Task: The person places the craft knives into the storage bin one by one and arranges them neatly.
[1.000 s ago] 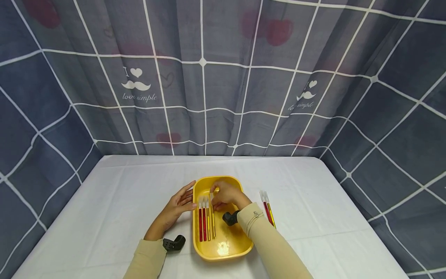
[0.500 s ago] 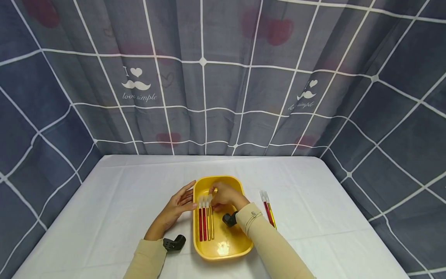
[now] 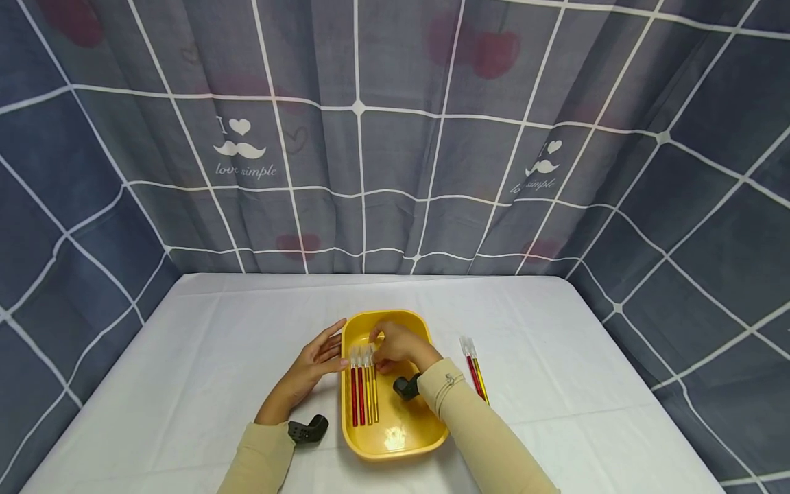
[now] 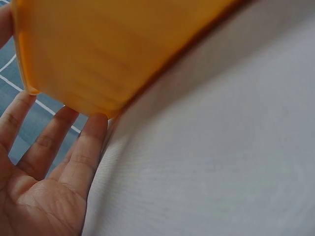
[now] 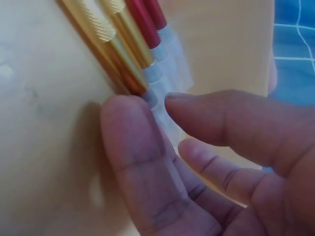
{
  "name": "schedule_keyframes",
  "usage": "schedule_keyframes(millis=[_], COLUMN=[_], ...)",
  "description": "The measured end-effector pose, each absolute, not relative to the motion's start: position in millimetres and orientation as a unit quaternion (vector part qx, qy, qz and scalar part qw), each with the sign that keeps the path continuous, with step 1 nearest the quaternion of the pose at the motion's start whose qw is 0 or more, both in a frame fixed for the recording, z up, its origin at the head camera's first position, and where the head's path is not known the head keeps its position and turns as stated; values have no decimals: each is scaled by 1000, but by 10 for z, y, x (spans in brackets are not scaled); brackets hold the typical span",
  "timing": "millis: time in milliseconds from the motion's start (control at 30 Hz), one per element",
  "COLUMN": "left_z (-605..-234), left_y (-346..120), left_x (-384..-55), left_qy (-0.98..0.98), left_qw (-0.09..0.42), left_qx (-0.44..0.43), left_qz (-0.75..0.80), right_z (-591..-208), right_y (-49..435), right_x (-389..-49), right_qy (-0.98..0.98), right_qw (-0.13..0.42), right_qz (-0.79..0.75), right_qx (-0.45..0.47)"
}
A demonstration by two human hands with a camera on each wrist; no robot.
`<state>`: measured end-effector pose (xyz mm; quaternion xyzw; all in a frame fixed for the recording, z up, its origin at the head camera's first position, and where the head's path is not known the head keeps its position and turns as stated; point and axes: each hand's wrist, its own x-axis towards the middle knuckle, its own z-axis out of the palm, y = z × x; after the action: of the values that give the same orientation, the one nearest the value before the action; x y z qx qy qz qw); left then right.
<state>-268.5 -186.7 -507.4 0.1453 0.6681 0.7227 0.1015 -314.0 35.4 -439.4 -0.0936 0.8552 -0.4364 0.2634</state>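
Inside the yellow tray [image 3: 410, 432], two red craft knives [image 3: 354, 398] and two gold ones lie side by side along the left wall, clear caps pointing away. My right hand [image 3: 401, 343] reaches in and pinches the rightmost gold craft knife [image 3: 375, 401] at its capped end. In the right wrist view, thumb and forefinger are on either side of that knife's [image 5: 120, 59] clear cap. My left hand [image 3: 308, 367] rests at the tray's left side with fairly straight fingers. The left wrist view has those fingertips [image 4: 93, 128] touching the tray's outer wall.
Right of the tray, a red craft knife [image 3: 472, 374] and a gold craft knife [image 3: 481, 381] lie close together on the white cloth [image 3: 586, 425]. My right forearm partly covers that side. A grey checked curtain [image 3: 395, 158] stands behind and at both sides.
The rightmost gold craft knife has shifted slightly left, up against the other gold one, with my right hand at its cap. My left hand and the tray stay in place.
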Motion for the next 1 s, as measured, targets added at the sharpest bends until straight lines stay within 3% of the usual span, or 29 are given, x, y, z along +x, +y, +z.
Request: schedule_keyframes(millis=[300, 733, 1000], left_z=[-5064, -5071, -5076], left_y=[-1863, -1870, -1872], left_x=[-2685, -2689, -2689], left_qy=[668, 665, 666], left_qw=[102, 103, 102], left_qx=[150, 152, 148], left_qz=[722, 724, 724], right_z=[-4310, -4185, -4124], right_y=[412, 660, 813], right_x=[-3142, -3126, -3042], right_qy=[856, 825, 803], right_qw=[253, 252, 230], right_qz=[-435, -431, -455], right_qx=[-121, -265, -309])
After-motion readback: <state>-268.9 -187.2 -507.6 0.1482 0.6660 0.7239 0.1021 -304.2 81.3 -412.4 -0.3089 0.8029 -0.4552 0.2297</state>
